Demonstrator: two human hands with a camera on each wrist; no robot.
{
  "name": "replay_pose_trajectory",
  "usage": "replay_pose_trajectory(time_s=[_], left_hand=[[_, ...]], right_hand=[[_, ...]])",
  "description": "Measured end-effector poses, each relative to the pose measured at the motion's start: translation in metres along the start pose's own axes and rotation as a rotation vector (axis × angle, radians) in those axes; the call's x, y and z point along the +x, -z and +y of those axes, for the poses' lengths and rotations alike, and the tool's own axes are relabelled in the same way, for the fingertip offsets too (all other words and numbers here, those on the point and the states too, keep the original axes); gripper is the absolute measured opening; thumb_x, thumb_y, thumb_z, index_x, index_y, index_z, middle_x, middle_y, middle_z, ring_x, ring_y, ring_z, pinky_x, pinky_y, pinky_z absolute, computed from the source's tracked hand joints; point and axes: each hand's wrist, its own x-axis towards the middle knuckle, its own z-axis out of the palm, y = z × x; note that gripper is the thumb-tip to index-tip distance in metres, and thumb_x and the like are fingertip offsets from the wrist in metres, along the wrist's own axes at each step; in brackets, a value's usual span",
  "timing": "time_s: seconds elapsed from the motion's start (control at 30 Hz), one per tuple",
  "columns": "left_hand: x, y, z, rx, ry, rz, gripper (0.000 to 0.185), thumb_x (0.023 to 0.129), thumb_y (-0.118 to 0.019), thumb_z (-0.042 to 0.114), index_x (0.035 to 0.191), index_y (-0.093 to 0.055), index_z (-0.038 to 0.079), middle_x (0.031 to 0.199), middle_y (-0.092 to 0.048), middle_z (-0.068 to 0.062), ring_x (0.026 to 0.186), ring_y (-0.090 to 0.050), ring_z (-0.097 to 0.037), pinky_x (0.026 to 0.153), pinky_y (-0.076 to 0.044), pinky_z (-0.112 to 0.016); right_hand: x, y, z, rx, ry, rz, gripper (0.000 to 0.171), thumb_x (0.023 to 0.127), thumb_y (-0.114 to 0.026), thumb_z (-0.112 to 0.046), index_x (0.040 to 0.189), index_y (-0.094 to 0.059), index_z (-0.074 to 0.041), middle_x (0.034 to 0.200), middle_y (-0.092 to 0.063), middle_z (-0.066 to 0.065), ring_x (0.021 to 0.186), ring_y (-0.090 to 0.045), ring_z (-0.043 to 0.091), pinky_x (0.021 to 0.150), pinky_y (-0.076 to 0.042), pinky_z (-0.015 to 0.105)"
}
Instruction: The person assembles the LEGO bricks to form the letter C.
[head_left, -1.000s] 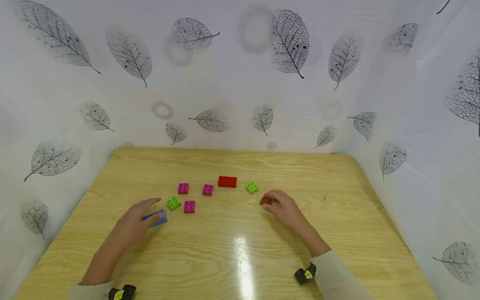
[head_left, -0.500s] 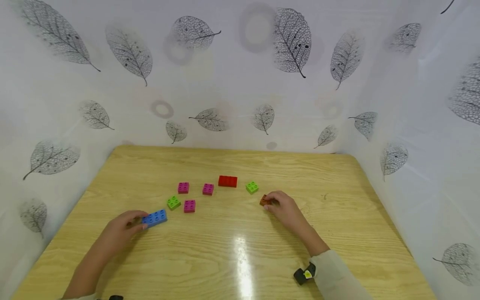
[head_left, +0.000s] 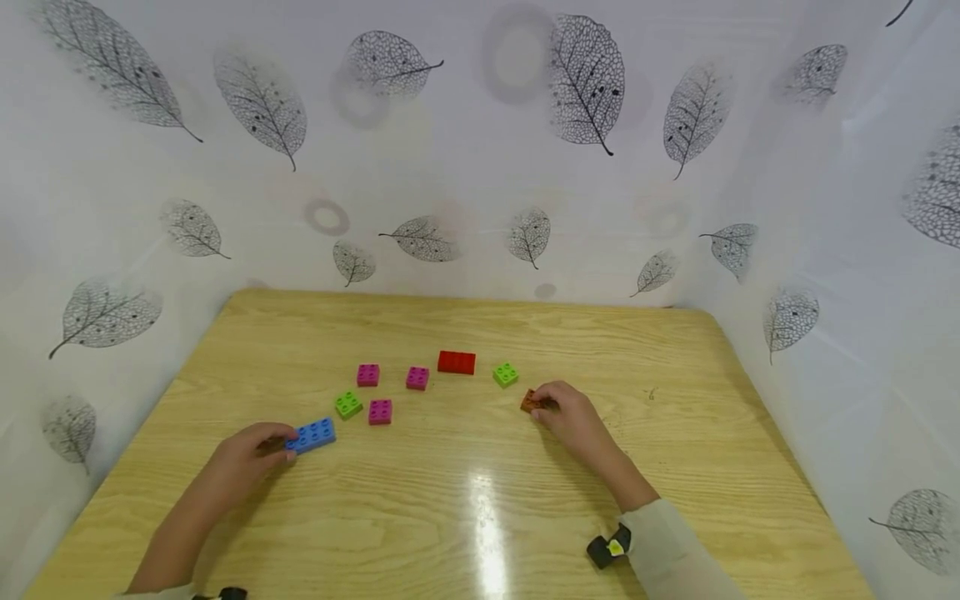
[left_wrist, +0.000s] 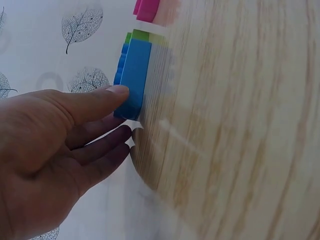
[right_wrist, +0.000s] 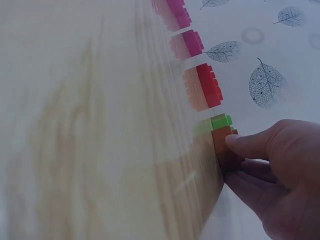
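From the head camera we're looking down on a light wooden table [head_left: 465,517] hemmed in by white walls printed with grey leaves [head_left: 585,79]. Our left hand [head_left: 243,462] sits at the near left, fingers curled, pinching the near-left end of a long blue brick [head_left: 311,435] that lies flat on the wood, studs up. Over on the right, our right hand [head_left: 573,417] has its fingertips closed on a small brown brick [head_left: 531,402], also down on the table. Between the two hands we've got loose bricks scattered: a green one [head_left: 348,405] just beyond the blue brick, a magenta one [head_left: 379,412] beside it, two more magenta bricks [head_left: 367,375] [head_left: 417,378] farther back, a red brick [head_left: 456,362] farthest of all, and another green brick [head_left: 506,374] just to the far left of the brown one. A black wrist strap [head_left: 609,548] shows on the right forearm. Now the left wrist view: the left hand [left_wrist: 55,150] has its thumb [left_wrist: 100,100] pressed along the blue brick's [left_wrist: 134,80] side, with the other fingers tucked on the opposite side, so the grip is a light pinch; the green brick [left_wrist: 145,36] peeks out behind it, a magenta one [left_wrist: 147,9] beyond. And the right wrist view: the right hand [right_wrist: 275,175] has its thumb [right_wrist: 250,145] on top of the brown brick [right_wrist: 224,147] and its fingers curled underneath, holding it against the table edge-on; the green brick [right_wrist: 221,121] sits right behind it, then the red brick [right_wrist: 210,86], then two magenta bricks [right_wrist: 192,42] [right_wrist: 177,12] trailing away.
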Motion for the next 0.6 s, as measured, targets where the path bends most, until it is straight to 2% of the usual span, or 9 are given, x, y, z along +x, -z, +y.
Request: replay_pose_trajectory(time_s=[0.2, 0.37, 0.6], left_hand=[[0.0, -0.001, 0.0, 0.031, -0.023, 0.008, 0.023, 0.086, -0.069, 0.007, 0.109, -0.066, 0.007, 0.117, -0.062, -0.018, 0.107, -0.06, -0.036, 0.088, -0.05, -0.05], [-0.001, -0.007, 0.001, 0.014, -0.054, 0.023, 0.023, 0.086, -0.069, 0.006, 0.108, -0.066, 0.01, 0.115, -0.064, -0.012, 0.106, -0.06, -0.031, 0.088, -0.05, -0.047], [-0.003, -0.016, 0.014, -0.009, -0.069, 0.008, 0.023, 0.085, -0.069, 0.006, 0.107, -0.067, 0.013, 0.113, -0.064, -0.009, 0.103, -0.061, -0.027, 0.088, -0.051, -0.045]], right_hand=[[0.001, 0.0, 0.001, 0.03, 0.011, -0.014, 0.019, 0.086, -0.071, -0.009, 0.104, -0.066, -0.01, 0.109, -0.062, 0.002, 0.1, -0.062, 0.018, 0.083, -0.054, 0.033], [0.001, 0.0, 0.001, 0.053, 0.024, -0.027, 0.019, 0.086, -0.07, -0.008, 0.105, -0.066, -0.011, 0.11, -0.062, 0.001, 0.102, -0.061, 0.018, 0.084, -0.054, 0.034], [-0.001, -0.001, -0.001, 0.065, 0.011, -0.054, 0.02, 0.086, -0.071, -0.008, 0.104, -0.068, -0.014, 0.112, -0.062, -0.002, 0.106, -0.06, 0.017, 0.088, -0.052, 0.036]])
